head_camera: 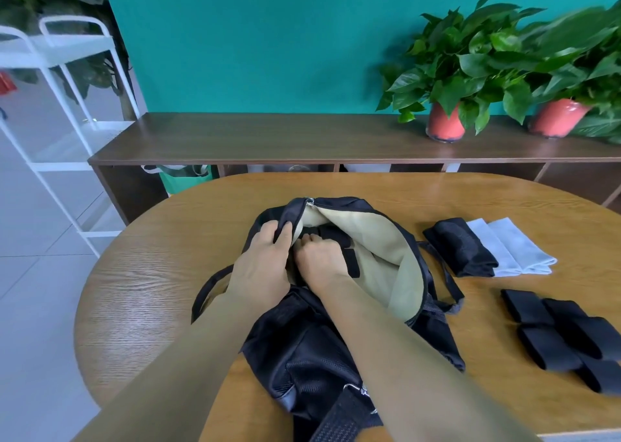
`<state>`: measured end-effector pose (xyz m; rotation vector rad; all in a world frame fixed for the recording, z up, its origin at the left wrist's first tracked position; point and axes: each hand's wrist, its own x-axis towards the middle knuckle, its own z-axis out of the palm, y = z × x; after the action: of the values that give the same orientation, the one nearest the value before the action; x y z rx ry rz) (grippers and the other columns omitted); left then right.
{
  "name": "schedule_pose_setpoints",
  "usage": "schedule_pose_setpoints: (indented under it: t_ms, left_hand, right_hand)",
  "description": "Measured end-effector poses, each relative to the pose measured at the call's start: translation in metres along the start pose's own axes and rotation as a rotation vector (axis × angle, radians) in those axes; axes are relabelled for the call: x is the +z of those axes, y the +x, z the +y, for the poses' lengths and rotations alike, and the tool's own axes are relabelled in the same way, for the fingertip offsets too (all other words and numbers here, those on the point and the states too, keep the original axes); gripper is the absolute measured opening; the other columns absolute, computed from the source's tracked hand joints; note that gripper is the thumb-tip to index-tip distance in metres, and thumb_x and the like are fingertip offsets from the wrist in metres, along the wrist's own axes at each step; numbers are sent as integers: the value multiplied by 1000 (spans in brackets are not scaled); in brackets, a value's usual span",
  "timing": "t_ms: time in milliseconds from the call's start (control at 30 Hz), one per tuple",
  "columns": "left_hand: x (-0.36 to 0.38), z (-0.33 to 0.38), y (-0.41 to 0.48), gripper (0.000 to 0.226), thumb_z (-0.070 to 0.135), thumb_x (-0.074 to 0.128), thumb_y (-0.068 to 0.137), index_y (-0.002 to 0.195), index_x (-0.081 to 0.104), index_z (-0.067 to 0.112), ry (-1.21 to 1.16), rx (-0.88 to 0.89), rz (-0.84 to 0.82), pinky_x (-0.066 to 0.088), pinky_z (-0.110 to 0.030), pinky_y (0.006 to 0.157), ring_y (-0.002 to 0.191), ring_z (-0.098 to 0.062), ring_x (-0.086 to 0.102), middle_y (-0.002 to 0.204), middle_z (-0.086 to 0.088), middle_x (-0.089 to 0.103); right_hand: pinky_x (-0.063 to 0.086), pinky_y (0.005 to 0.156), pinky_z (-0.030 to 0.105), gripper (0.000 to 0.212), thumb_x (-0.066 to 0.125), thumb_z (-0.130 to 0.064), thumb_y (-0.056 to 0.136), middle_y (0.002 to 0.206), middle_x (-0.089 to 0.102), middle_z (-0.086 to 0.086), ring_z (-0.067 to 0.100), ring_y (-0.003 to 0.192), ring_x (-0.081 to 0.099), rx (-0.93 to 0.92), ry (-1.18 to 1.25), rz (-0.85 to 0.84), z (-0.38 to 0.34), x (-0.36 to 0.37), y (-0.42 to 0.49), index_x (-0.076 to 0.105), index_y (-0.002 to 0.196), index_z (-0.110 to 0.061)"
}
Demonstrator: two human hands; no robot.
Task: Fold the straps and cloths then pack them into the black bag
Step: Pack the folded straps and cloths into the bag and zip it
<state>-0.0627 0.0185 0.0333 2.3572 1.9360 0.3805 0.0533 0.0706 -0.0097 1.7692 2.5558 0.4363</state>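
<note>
- While the black bag [322, 351] lies unzipped in the middle of the round wooden worktop [151, 290], its cream lining [386, 256] shows at the mouth. The bag's lower end runs out of frame at 6 o'clock.
- Left hand [265, 256]: grips the black rim of the mouth at 11 o'clock on the bag, thumb laid over the fabric, rim held raised.
- Right hand [319, 256]: inside the mouth, fingers curled down onto the packed straps [336, 232]. The fingertips are hidden under the hand, so how far they wrap round is hard to make out.
- Packed straps: only short black sections show. The rest is covered by the hand and the lining, so I cannot tell the count.
- Carry loop [208, 287] at 8 o'clock of the bag: partly hidden behind the left forearm.
- Black cloth [460, 246]: folded, on the worktop at 3 o'clock from the bag and just beside it. It touches the white cloths [514, 250] on its far side and overlaps their near edge.
- Loose straps [564, 334]: folded, at 4 o'clock from the bag and apart from it. The pile is cut off by the right frame edge. It is black on black, so I cannot tell the number.
- Sideboard [268, 139] at 12 o'clock, behind the worktop: two potted plants [463, 65] stand on it. The right-hand plant is blurred and cut off.
</note>
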Motion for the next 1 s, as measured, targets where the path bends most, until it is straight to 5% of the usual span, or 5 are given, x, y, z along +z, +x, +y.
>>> schedule_pose_setpoints:
  t_ms: [200, 367, 500, 700, 1000]
  left_hand:
    - [-5, 6, -2, 74, 10, 49, 87, 150, 14, 24, 112, 33, 12, 36, -38, 95, 135, -26, 26, 154, -4, 13]
    - [-12, 19, -8, 71, 13, 49, 89, 150, 16, 26, 192, 33, 12, 6, -47, 115, 146, -24, 1, 159, -9, 0]
    - [-15, 38, -17, 72, 11, 50, 88, 151, 16, 24, 231, 41, 19, -4, -51, 115, 147, -24, -10, 159, -10, -9]
    - [-10, 74, -32, 73, 12, 51, 89, 152, 15, 24, 235, 70, -25, -4, -51, 116, 147, -22, -10, 160, -8, -7]
    - [-3, 119, -38, 73, 11, 50, 89, 151, 16, 26, 267, 96, -3, -2, -51, 115, 147, -20, -3, 160, -7, -2]
  right_hand:
    - [40, 76, 32, 37, 46, -14, 92, 123, 53, 7, 23, 117, 49, 8, 4, 24, 11, -14, -11, 47, 128, -10]
    - [30, 46, 26, 24, 66, -20, 75, 88, 63, -5, 12, 81, 60, 50, -81, 89, 27, -34, -42, 63, 98, -18]
    - [15, 40, 22, 35, 73, -8, 53, 75, 59, -1, 15, 67, 58, 78, -89, 183, 52, -48, -74, 62, 85, -12]
    - [43, 50, 24, 43, 57, 6, 50, 85, 68, 4, 20, 79, 66, 149, -55, 448, 113, -38, -151, 69, 88, -7]
    - [52, 61, 35, 30, 75, 1, 54, 80, 65, 17, 32, 75, 65, 584, -76, 53, 193, 2, -250, 66, 82, 2]
